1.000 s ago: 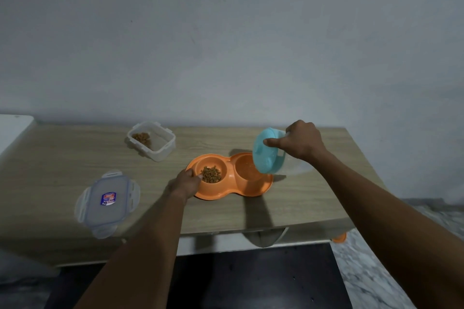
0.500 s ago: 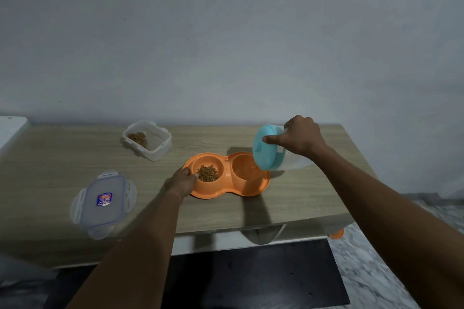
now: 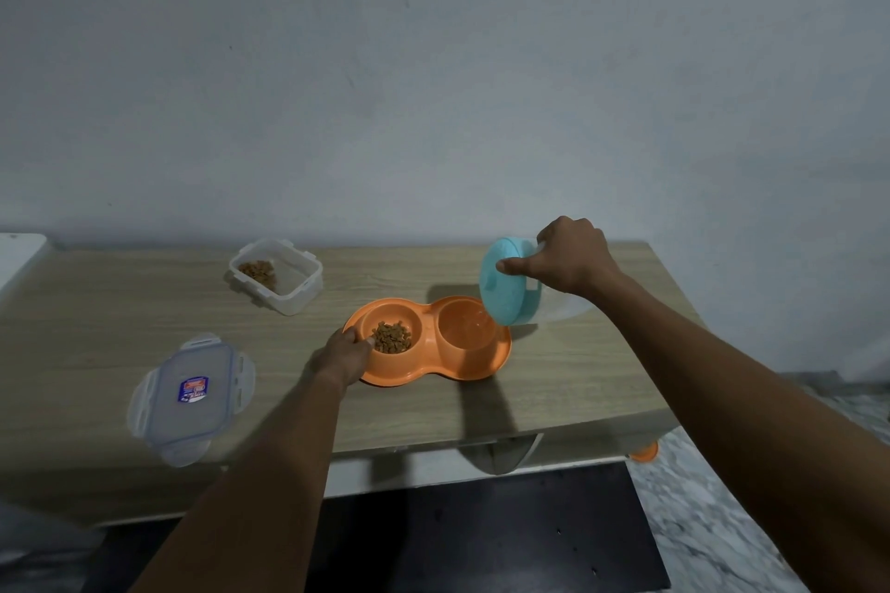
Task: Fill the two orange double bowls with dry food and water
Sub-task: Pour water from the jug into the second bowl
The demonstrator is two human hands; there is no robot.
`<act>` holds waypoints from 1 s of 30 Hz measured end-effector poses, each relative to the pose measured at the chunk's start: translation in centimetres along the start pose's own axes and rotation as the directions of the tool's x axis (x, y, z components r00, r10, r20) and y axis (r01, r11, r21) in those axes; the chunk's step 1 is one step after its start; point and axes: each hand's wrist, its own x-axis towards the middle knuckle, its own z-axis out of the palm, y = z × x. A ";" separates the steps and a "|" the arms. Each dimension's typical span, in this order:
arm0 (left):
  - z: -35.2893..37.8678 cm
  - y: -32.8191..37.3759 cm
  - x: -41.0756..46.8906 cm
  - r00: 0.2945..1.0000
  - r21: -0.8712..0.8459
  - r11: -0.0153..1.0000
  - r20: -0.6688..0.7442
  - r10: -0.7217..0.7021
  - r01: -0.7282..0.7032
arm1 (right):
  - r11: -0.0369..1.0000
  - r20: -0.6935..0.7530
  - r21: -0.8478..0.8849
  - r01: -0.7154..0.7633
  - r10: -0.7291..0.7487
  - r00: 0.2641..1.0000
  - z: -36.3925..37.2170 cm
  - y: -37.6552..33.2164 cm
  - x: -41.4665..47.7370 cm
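**Orange double bowl getting its water side topped up**

Orange plastic double bowl (image 3: 427,342) sits near the middle of the wooden table (image 3: 96,303). Its left cup has a small heap of brown kibble (image 3: 391,337); the right cup looks like it has clear water in it, though it's hard to be sure how much. The left hand (image 3: 344,354) is gripping the bowl's left rim, fingers curled over the edge just beside the kibble. The right hand (image 3: 570,262) is wrapped around a clear container with a teal lid (image 3: 505,284), tipped on its side right over the right cup, thumb pressed on the lid.

Further back to the left there's an open clear tub (image 3: 277,274) with a bit of kibble left in one corner. Its lid (image 3: 190,397), clear with a small label, lies flat near the front left edge, well apart from the tub.

Behind it all is a plain pale wall (image 3: 433,87). Below the table is a dark mat (image 3: 481,534), with marbled floor (image 3: 722,520) to the right, and something small and orange (image 3: 644,452) peeks out under the table's right corner.
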 end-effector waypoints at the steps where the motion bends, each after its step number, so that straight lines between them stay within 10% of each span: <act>1: 0.0 0.1 -0.1 1.000 0.005 1.000 -0.007 -0.002 0.002 | 1.000 0.000 -0.004 0.004 -0.004 1.000 -0.1 -0.1 0.0; 30: 0.2 0.1 -0.1 1.000 0.096 0.995 -0.024 -0.002 0.005 | 0.997 0.002 -0.063 0.036 -0.036 0.999 -0.4 -1.7 0.5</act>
